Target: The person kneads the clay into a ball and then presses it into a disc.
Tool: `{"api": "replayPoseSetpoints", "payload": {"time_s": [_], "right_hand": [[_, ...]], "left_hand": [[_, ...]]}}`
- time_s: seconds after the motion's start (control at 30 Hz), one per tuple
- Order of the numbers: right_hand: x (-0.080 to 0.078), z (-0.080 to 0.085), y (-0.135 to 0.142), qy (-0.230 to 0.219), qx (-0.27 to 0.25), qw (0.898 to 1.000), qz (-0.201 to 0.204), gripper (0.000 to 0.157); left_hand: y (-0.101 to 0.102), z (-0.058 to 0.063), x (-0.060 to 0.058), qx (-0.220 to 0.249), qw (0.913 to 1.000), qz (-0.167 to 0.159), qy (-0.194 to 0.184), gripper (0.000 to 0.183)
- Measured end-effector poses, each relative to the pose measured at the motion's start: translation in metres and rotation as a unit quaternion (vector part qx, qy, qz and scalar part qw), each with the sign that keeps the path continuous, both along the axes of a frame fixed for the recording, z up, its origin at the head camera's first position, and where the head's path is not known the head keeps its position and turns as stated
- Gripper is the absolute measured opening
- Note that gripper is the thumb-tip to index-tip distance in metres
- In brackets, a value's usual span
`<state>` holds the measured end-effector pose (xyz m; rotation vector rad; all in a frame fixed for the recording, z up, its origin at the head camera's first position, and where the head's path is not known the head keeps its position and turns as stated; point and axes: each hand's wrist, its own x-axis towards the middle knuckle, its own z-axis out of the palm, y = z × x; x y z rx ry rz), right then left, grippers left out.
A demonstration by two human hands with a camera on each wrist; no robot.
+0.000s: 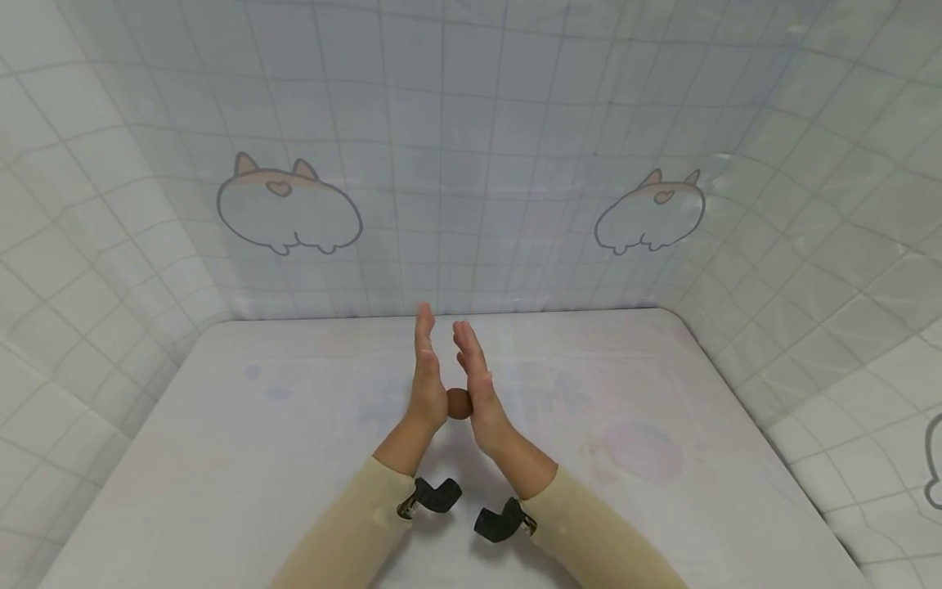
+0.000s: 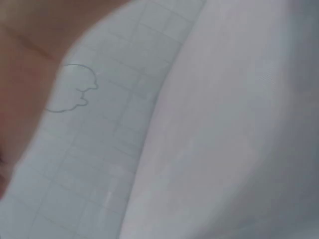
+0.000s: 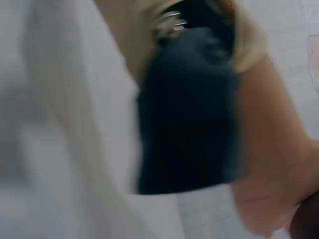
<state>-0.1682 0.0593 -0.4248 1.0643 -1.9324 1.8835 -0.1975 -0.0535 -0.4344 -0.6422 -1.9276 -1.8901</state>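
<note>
A small brown ball (image 1: 459,403) sits between the heels of the two palms, over the table (image 1: 294,458). My left hand (image 1: 428,372) presses it from the left, fingers straight and pointing away from me. From the other side my right hand (image 1: 482,393) presses it, its fingers also extended and leaning inward. Above the ball the fingertips stand apart. The right wrist view catches part of the brown ball (image 3: 306,219) at its lower right corner, against a palm. In the left wrist view only skin (image 2: 25,89) at the left edge shows, without the ball.
Black angled devices are strapped to the left sleeve (image 1: 346,523) and right sleeve (image 1: 603,532); the left device (image 1: 439,496) and right device (image 1: 498,523) hang inward below the hands. White gridded sheeting (image 1: 471,164) with animal drawings encloses the table at back and sides.
</note>
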Motion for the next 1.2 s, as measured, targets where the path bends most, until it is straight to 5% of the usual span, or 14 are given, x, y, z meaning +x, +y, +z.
{"api": "replayPoseSetpoints", "payload": {"time_s": [0.2,0.43,0.77,1.2], "right_hand": [[-0.004,0.014,0.005,0.005,-0.003,1.0,-0.014,0.092],[-0.015,0.015,0.012,-0.017,0.011,1.0,-0.011,0.098],[-0.02,-0.001,0.014,-0.083,0.047,0.995,0.016,0.095],[-0.008,-0.016,0.006,-0.059,0.055,0.996,0.029,0.089]], "left_hand": [[0.005,-0.012,0.007,-0.048,0.9955,-0.072,-0.037,0.087],[0.017,-0.016,0.022,-0.005,0.9891,-0.127,-0.074,0.087],[0.021,-0.003,0.03,0.032,0.995,-0.086,-0.04,0.096],[0.007,0.012,0.016,-0.009,0.9989,-0.03,0.036,0.095]]}}
